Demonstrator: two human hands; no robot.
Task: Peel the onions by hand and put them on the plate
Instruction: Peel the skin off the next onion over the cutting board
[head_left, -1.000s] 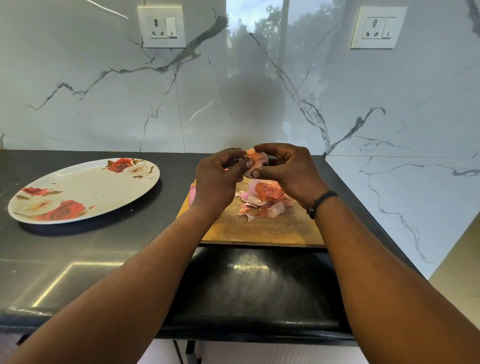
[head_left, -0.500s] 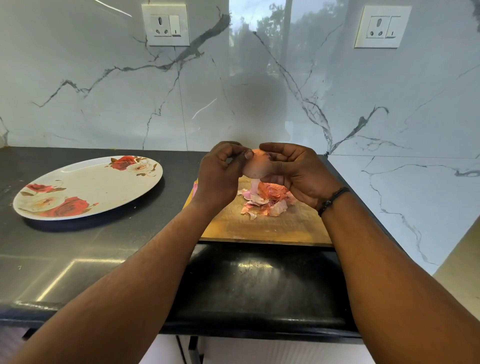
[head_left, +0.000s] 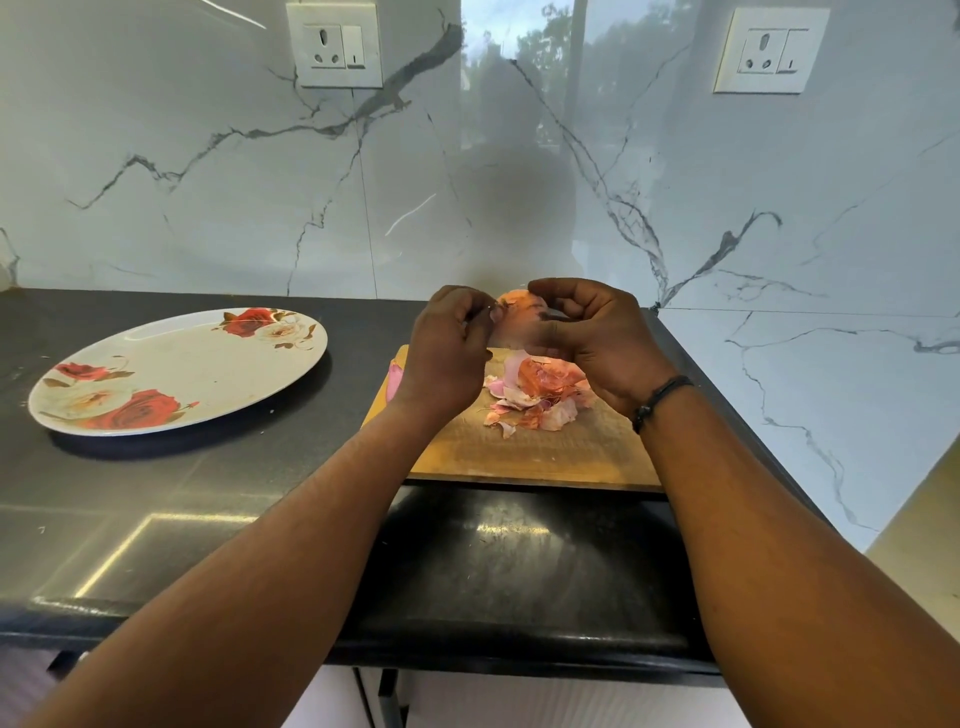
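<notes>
Both your forearms reached forward from the bottom corners and met above the far end of the wooden cutting board, wrists bent so the backs of your hands faced the camera. Your right hand sat over the board's far right part, fingers curled round the onion and cupping it from the right and from above; a dark band circled that wrist. Your left hand was raised over the board's far left part, its fingers bent inward and its thumb tip pressed against the onion's left side, pinching at the skin there. How much skin sat between thumb and finger could not be made out, as the spot was blurred.

The onion was held up off the board, between your two hands and above its far edge, showing an orange-pink patch on top. A heap of peeled skins lay on the board directly beneath your hands, nearer its middle. A pink piece showed at the board's left edge, mostly hidden behind your left wrist.

The rose-patterned plate stood on the black counter well to the left of the board, nothing lying on it.
</notes>
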